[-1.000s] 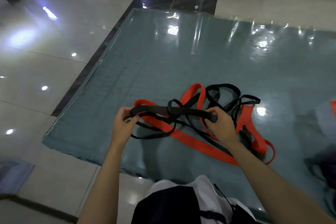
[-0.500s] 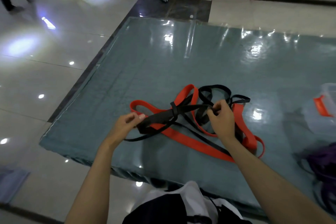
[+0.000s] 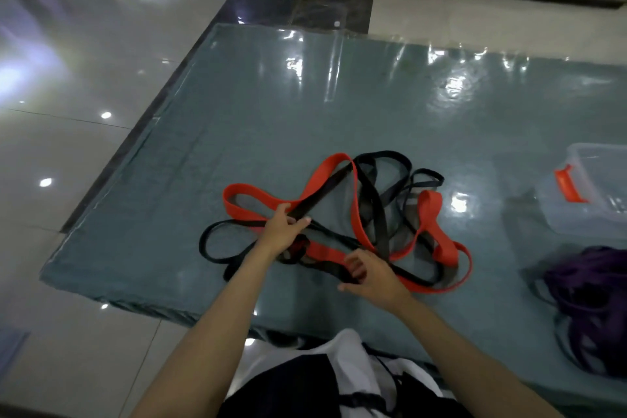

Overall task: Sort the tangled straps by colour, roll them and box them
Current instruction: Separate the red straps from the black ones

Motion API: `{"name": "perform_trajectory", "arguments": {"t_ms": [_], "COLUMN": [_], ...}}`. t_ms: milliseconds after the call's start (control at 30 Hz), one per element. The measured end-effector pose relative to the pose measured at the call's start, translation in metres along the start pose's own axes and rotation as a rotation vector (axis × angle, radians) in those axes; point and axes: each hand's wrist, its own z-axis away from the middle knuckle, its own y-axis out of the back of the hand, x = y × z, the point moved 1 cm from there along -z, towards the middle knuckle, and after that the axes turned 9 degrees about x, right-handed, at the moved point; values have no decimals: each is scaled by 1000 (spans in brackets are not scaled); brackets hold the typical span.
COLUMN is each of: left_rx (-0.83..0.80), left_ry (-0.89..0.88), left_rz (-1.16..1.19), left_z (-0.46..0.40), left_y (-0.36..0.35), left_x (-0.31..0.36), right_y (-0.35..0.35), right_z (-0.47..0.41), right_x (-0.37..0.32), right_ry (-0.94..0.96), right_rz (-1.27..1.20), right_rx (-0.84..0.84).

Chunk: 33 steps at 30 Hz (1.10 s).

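Observation:
A tangle of red straps (image 3: 431, 214) and black straps (image 3: 371, 193) lies on the grey-green mat (image 3: 305, 105). My left hand (image 3: 283, 231) pinches a wide black strap where it crosses a red loop. Nearer to me, my right hand (image 3: 371, 276) curls its fingers round another stretch of black strap beside a red one. A clear plastic box (image 3: 590, 193) with a red latch stands at the right of the mat. A heap of purple straps (image 3: 597, 295) lies in front of it.
Glossy white floor tiles surround the mat on the left and behind. Open doors stand at the far wall. A person's legs show at the top left corner. My dark and white clothing fills the bottom centre.
Both hands came down from holding a black strap stretched between them. The right hand moved back toward me and lower. The left hand shifted right into the tangle. The box and purple heap came into view.

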Motion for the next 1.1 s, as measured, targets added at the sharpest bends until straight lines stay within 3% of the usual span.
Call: {"name": "perform_trajectory", "arguments": {"t_ms": [67,233,367,433,600,700,933,1100], "left_rx": [-16,-5,127,187,99,93,-8,12], "left_ry": [-50,-180,-354,-424,-437,-417,-296,-337], "left_rz": [-66,-191,-307,-332,-452,-593,-684,-639], "left_z": [-2,0,-6,-18,-54,-63,-71,-73], "left_y": [-17,-35,-26,-19,-14,-24,-41,-36], "left_x": [-2,-3,6,12,26,26,11,2], "right_y": [5,29,54,67,107,133,167,168], "right_z": [2,-8,-16,-21,-37,-45,-49,-33], "right_x": [4,13,25,32,55,68,89,97], "right_ry": [3,10,-26,-35,-277,-411,-471,-499], "right_rz": [-18,15,273,413,768,857,762,650], "right_rx": [15,343,559,576,269,73,-288,-298]}}
